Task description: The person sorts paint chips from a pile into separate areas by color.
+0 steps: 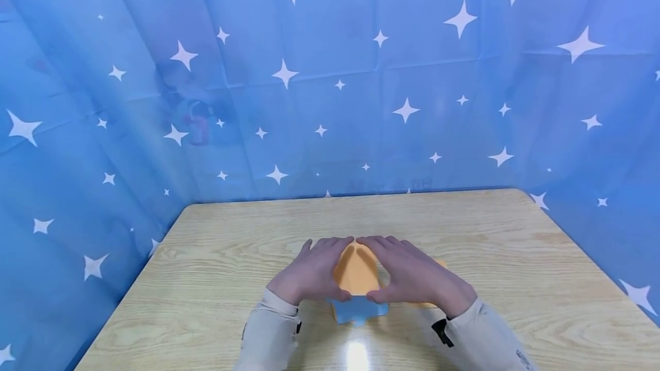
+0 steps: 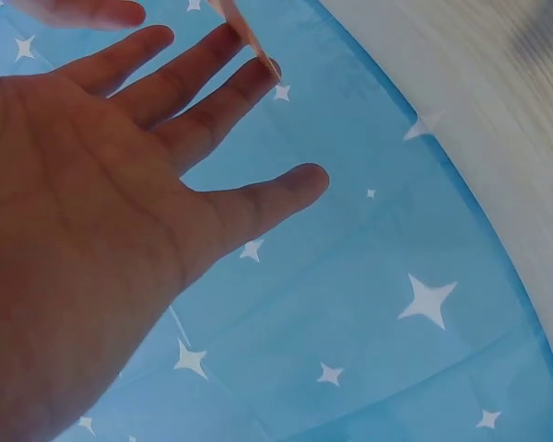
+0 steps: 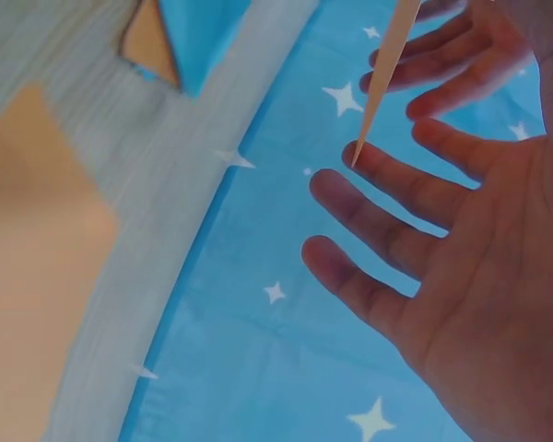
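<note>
A flat orange piece [image 1: 357,272] that looks like card or paper stands between the two hands. My left hand [image 1: 315,272] holds it on the left, fingertips along its upper edge and thumb low. On the right, my right hand [image 1: 416,275] holds it the same way. Seen edge-on in the right wrist view, the thin piece [image 3: 387,78] touches a fingertip. The left wrist view shows it against two fingertips of spread fingers. Below the thumbs lies a blue piece [image 1: 360,310] with orange beside it, partly covered from the head camera.
Another orange sheet [image 3: 37,267] lies on the wooden table [image 1: 232,256], mostly hidden behind the right hand in the head view. A blue curtain [image 1: 330,107] with white stars hangs behind the table and along its sides.
</note>
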Demonstrator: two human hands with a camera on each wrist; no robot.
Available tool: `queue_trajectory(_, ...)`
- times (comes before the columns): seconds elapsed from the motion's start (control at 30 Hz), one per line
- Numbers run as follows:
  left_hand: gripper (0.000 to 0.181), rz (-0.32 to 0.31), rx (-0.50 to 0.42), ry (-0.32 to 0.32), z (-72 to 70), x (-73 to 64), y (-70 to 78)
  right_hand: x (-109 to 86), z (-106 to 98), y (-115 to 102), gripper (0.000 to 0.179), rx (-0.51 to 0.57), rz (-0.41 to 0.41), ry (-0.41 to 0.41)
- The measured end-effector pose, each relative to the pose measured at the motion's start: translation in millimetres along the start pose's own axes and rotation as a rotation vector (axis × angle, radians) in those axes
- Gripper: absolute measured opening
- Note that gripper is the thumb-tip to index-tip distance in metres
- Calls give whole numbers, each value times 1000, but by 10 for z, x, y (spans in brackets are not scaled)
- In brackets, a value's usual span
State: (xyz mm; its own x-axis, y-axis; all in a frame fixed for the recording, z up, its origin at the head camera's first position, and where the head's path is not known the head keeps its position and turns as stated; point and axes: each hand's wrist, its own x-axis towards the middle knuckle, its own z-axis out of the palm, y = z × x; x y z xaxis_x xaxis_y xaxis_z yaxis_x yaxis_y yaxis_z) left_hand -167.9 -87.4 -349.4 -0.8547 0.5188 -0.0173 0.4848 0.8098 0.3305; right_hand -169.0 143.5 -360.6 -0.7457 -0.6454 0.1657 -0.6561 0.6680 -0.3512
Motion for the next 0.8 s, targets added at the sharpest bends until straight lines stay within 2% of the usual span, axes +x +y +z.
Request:
queue_trajectory(0.23,99,9,-37,29,-118,-106,-127,156,-29,-128,85,-8,-6,-32)
queue_trajectory(0.43,99,15,-112,37,-230,-243,-248,281,1,-235,86,8,2,-57)
queue_trajectory(0.67,101,-28,-132,52,-304,-466,-441,506,151,-430,87,-8,-30,-70)
queue_trajectory(0.8,100,-46,-136,56,-298,-602,-589,661,264,-585,86,-33,-49,-94)
